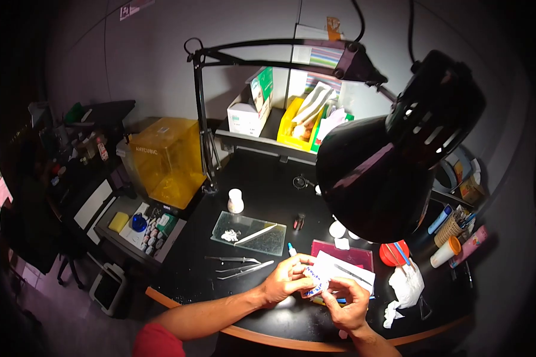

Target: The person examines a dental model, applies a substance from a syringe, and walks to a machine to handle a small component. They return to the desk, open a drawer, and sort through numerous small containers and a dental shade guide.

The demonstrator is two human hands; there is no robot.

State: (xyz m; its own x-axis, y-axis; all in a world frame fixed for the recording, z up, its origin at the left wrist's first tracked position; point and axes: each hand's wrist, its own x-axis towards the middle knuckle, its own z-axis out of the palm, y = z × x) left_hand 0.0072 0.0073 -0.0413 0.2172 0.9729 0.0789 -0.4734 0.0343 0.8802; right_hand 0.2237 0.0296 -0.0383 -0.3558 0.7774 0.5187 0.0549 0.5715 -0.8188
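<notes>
Both hands hold a small white piece with blue handwriting (317, 278) over the front of the black desk. My left hand (284, 281) grips its left side, fingers closed around the edge. On the other side, my right hand (349, 302) pinches its lower right edge between thumb and fingers. The exact kind of the piece cannot be made out. Just behind the hands lies a white paper sheet (352, 273) with a dark slim tool on it, partly over a dark red plate (363, 256). Left of my left hand are metal tweezers (244, 271).
A glass slab (262, 241) bears white material and a white stick. Behind it stands a white bottle (235, 201). A black lamp (375, 172) hangs low over the right side. Crumpled tissue (407, 285), a red round container (393, 254) and an orange-lidded cup (444, 253) stand right.
</notes>
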